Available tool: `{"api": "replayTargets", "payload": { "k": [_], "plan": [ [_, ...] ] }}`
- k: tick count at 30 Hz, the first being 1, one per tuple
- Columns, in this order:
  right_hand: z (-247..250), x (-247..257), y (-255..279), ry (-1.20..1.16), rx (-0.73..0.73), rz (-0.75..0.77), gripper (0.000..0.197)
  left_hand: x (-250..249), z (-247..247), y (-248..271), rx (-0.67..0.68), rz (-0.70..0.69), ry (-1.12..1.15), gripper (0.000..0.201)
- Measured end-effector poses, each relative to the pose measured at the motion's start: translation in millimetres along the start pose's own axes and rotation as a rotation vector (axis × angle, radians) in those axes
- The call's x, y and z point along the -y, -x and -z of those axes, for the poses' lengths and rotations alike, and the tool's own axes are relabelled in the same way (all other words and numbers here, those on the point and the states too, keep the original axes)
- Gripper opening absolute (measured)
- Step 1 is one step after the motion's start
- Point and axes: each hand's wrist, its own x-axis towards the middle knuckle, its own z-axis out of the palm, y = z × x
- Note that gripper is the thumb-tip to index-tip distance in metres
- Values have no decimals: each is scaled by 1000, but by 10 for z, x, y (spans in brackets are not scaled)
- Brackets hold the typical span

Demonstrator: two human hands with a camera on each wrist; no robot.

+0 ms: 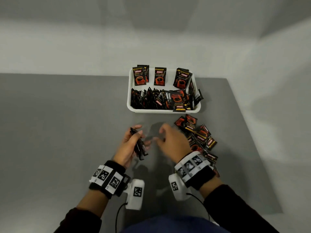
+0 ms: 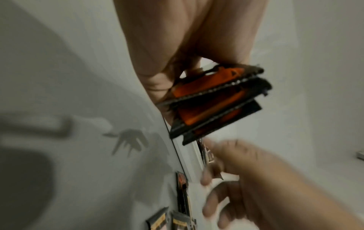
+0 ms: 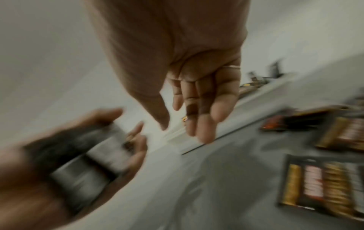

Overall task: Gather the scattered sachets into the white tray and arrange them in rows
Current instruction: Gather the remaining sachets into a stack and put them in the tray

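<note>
A sachet stack [image 1: 139, 145] sits in the left hand [image 1: 129, 147] grip.

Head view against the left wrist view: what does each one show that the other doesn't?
Only the head view shows the white tray with its rows of sachets, and the wrist cameras. Only the left wrist view shows the saw-toothed edges and orange print of the stack close up. Both show the left hand gripping that stack, the empty right hand beside it, and loose sachets on the grey table.
</note>
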Motion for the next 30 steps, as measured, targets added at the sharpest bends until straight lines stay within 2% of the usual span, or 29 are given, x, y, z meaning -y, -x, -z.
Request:
{"api": "replayTargets", "payload": {
  "k": [3, 4, 6, 8, 12, 13, 15, 19, 20, 22, 25, 27, 29, 30],
  "plan": [
    [60, -464, -41, 185, 175, -166, 36, -16, 89, -13, -36, 51, 12, 15],
    [45, -574, -35, 276, 249, -183, 43, -15, 112, -14, -31, 70, 24, 14],
    [-45, -697, -13, 315, 307, -200, 51, -9, 133, -15, -20, 100, 46, 15],
    [-134, -730, -12, 242, 285, -215, 46, 3, 130, -16, -13, 115, 56, 16],
    [-156, -731, -83, 126, 302, -253, 11, 11, 117, 5, -17, 121, 68, 15],
    [-137, -723, -97, 85, 314, -267, 9, 14, 119, 8, -22, 117, 71, 15],
    [-95, -696, -110, -58, 277, -279, 22, 25, 131, 14, -44, 106, 69, 17],
    [63, -467, -111, -419, -21, -163, 31, 57, 113, 19, -84, 70, 48, 20],
    [94, -356, -101, -502, -52, -130, 32, 57, 82, 19, -83, 53, 35, 19],
    [97, -113, -77, -619, -13, -74, 34, 66, -4, 7, -61, 3, -37, 18],
    [10, 189, -15, -667, 26, -10, 34, 72, -155, -9, -3, -76, -121, 19],
    [30, 276, -3, -720, 32, -17, 25, 72, -206, 1, 51, -99, -87, 32],
    [107, 267, 3, -792, 124, -4, 17, 77, -196, 19, 108, -127, -50, 49],
    [145, 233, 7, -842, 183, 8, 19, 69, -188, 31, 139, -127, -49, 52]
  ]
}}
